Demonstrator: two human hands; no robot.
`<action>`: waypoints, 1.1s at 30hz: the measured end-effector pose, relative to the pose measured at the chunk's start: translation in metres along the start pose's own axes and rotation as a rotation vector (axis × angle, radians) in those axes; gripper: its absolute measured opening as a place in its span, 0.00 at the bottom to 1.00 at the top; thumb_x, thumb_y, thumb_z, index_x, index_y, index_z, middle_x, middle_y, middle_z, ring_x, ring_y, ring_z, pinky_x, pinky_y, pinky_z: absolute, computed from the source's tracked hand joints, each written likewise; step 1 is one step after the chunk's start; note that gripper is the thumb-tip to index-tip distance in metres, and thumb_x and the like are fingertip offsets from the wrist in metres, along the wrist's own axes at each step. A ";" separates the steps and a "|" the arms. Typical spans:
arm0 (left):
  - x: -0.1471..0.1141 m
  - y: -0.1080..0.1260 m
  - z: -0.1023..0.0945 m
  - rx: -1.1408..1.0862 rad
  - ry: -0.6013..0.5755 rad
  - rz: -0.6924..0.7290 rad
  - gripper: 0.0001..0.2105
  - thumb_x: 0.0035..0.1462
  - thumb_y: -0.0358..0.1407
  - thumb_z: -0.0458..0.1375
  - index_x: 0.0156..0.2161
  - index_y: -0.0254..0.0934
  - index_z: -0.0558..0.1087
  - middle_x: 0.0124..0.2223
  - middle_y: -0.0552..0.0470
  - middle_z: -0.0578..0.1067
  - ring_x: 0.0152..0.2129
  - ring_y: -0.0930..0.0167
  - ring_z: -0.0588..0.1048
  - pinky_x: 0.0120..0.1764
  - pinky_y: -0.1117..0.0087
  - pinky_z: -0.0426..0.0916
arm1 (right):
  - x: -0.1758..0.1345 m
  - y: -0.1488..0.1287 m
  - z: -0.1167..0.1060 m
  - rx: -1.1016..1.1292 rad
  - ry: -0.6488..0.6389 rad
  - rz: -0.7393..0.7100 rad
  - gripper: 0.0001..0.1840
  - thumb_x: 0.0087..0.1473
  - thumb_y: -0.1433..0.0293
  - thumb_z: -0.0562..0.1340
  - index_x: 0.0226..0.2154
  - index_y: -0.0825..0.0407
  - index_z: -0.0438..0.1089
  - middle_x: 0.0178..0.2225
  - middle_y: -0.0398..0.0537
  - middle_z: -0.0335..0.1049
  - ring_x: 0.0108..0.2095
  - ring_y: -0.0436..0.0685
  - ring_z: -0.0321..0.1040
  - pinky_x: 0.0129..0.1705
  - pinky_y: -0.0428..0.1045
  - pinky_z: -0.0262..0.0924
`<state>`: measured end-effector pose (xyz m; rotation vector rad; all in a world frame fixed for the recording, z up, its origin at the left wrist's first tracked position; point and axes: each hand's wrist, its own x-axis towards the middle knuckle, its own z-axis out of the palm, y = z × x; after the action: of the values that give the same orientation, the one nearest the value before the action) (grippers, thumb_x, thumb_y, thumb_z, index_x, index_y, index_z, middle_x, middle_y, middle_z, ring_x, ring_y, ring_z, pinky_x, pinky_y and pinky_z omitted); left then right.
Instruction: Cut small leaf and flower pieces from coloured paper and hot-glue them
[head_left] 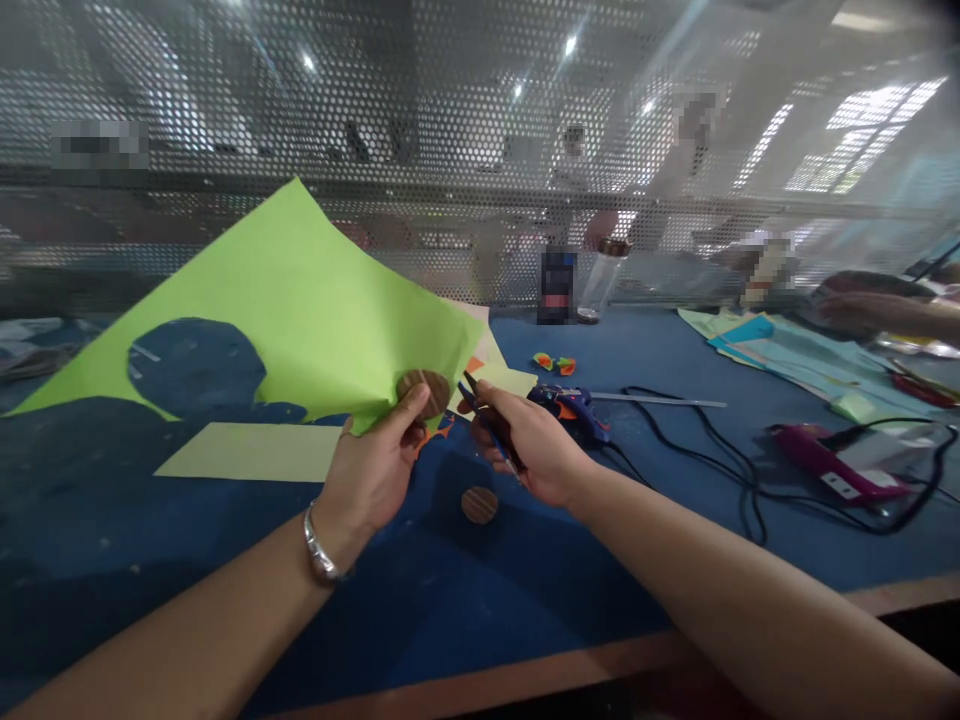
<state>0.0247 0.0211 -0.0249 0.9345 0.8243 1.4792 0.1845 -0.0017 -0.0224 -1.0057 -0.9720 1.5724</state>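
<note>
My left hand (379, 465) pinches a large green sheet of paper (315, 300) together with a brown striped disc (424, 394), its thumb lying over the disc. A big round cut-out opens the sheet's lower left edge. My right hand (536, 440) is closed round a pair of scissors (496, 432), whose dark blades point up and left at the sheet's right edge. How far the blades are apart I cannot tell. Below the hands, a second brown disc (479, 504) lies flat on the blue table (480, 600). Small orange scraps (439, 432) show under the sheet.
A pale strip of paper (247, 452) lies under the sheet. To the right are a blue glue gun (574, 412), a purple tool (840, 465) with black cords, and small paper pieces (555, 363). A glass bottle (602, 282) stands by the perforated screen (420, 120). Another person's arm (892, 312) reaches in.
</note>
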 end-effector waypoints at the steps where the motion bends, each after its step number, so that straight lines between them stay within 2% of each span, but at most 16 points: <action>1: -0.001 0.001 0.002 -0.061 0.011 -0.046 0.14 0.44 0.35 0.75 0.37 0.43 0.80 0.45 0.52 0.83 0.43 0.68 0.80 0.40 0.70 0.75 | 0.000 0.000 0.000 0.004 0.003 -0.003 0.22 0.57 0.49 0.64 0.35 0.51 0.70 0.21 0.37 0.59 0.17 0.44 0.50 0.17 0.43 0.40; 4: -0.003 0.005 0.005 -0.165 0.054 -0.116 0.14 0.43 0.30 0.75 0.36 0.43 0.80 0.42 0.55 0.83 0.38 0.71 0.80 0.38 0.72 0.75 | -0.003 0.001 0.002 0.031 -0.018 -0.013 0.20 0.57 0.51 0.65 0.34 0.51 0.68 0.21 0.35 0.58 0.17 0.43 0.47 0.17 0.42 0.36; 7: -0.004 0.007 0.005 -0.166 0.083 -0.135 0.11 0.44 0.30 0.74 0.34 0.42 0.79 0.40 0.55 0.83 0.34 0.72 0.79 0.36 0.72 0.74 | -0.006 -0.001 0.004 0.051 -0.046 -0.009 0.19 0.58 0.52 0.65 0.33 0.50 0.66 0.20 0.34 0.56 0.16 0.42 0.44 0.16 0.42 0.33; 11: -0.003 0.007 0.004 -0.154 0.095 -0.130 0.10 0.45 0.30 0.73 0.33 0.42 0.79 0.39 0.55 0.83 0.33 0.73 0.79 0.36 0.72 0.73 | -0.009 -0.001 0.007 0.013 -0.042 -0.022 0.19 0.58 0.52 0.64 0.33 0.50 0.64 0.19 0.33 0.54 0.15 0.43 0.42 0.16 0.42 0.32; 16: -0.001 0.005 0.002 -0.187 0.085 -0.108 0.09 0.45 0.30 0.73 0.33 0.42 0.80 0.36 0.56 0.82 0.30 0.75 0.77 0.35 0.74 0.72 | -0.006 0.003 0.005 -0.123 0.086 -0.113 0.20 0.56 0.51 0.66 0.32 0.51 0.66 0.20 0.33 0.54 0.17 0.43 0.45 0.17 0.42 0.37; 21: 0.002 0.003 -0.001 -0.186 0.158 -0.060 0.13 0.42 0.29 0.75 0.34 0.42 0.80 0.36 0.58 0.82 0.29 0.78 0.75 0.31 0.76 0.68 | 0.006 0.007 -0.008 -0.332 0.202 -0.283 0.21 0.56 0.51 0.66 0.33 0.51 0.67 0.19 0.34 0.56 0.19 0.45 0.47 0.20 0.43 0.40; 24: 0.003 0.003 -0.002 -0.190 0.172 -0.050 0.13 0.40 0.29 0.76 0.33 0.41 0.80 0.35 0.58 0.81 0.27 0.79 0.74 0.28 0.77 0.66 | 0.011 0.007 -0.014 -0.364 0.250 -0.365 0.20 0.57 0.51 0.66 0.33 0.51 0.67 0.18 0.34 0.55 0.19 0.45 0.47 0.20 0.44 0.41; 27: 0.003 0.002 -0.002 -0.202 0.150 -0.050 0.13 0.40 0.29 0.76 0.32 0.41 0.79 0.34 0.57 0.81 0.27 0.78 0.74 0.27 0.77 0.65 | 0.009 0.004 -0.012 -0.289 0.185 -0.349 0.19 0.57 0.52 0.66 0.33 0.51 0.66 0.18 0.33 0.54 0.18 0.45 0.46 0.19 0.44 0.39; 33: 0.000 0.005 0.003 -0.217 0.133 -0.131 0.09 0.45 0.27 0.73 0.32 0.39 0.80 0.35 0.55 0.82 0.27 0.78 0.75 0.29 0.77 0.68 | -0.005 0.003 0.005 -0.194 -0.005 -0.195 0.19 0.56 0.53 0.67 0.34 0.51 0.66 0.19 0.32 0.53 0.18 0.43 0.44 0.19 0.43 0.36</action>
<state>0.0253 0.0204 -0.0194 0.6149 0.7871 1.4932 0.1800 -0.0072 -0.0226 -1.0067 -1.2064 1.3396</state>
